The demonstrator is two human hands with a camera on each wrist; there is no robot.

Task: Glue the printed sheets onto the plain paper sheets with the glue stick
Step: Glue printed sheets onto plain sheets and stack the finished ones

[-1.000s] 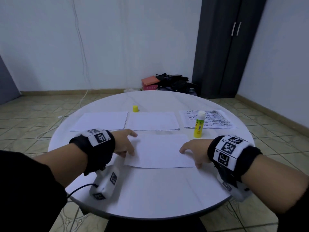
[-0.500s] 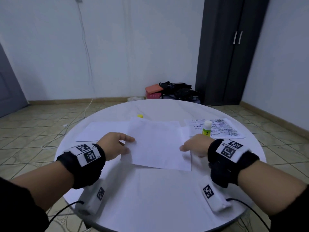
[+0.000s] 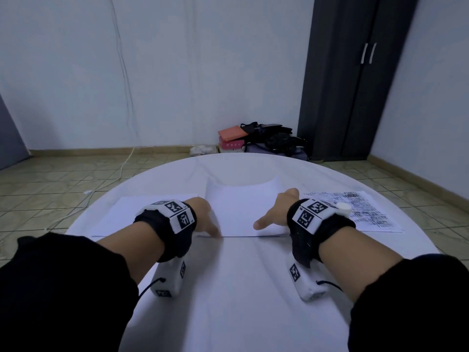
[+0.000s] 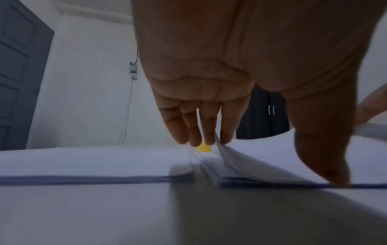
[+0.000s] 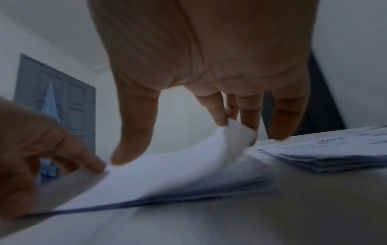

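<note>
Laying a sheet down is where I stand, so I judge the task to be partway through, with most of the gluing seemingly ahead. My round white table [image 3: 241, 288] carries everything. On its far half lie two piles of plain paper: the left pile [image 3: 121, 212] flat beside my left wrist, the middle pile [image 4: 209, 175] under my hands. To my right the stack of printed sheets [image 3: 368, 212] sits well stocked, which tells me many are left to paste. I hold one white sheet [image 3: 241, 207] over the middle pile; its near edge rests on the pile while its far edge curls up. Whether it has print or glue beneath, I cannot tell. My left hand [image 3: 203, 217] pinches its left edge between straight fingers, thumb down at the near corner. My right hand [image 3: 276, 212] pinches the far right corner between two fingers, thumb pressing the sheet's face. Only the glue stick's white tip [image 3: 343, 207] peeks past my right wrist, just before the printed stack. Its yellow cap [image 4: 204, 146] stands apart, beyond the piles, so the stick is open.
</note>
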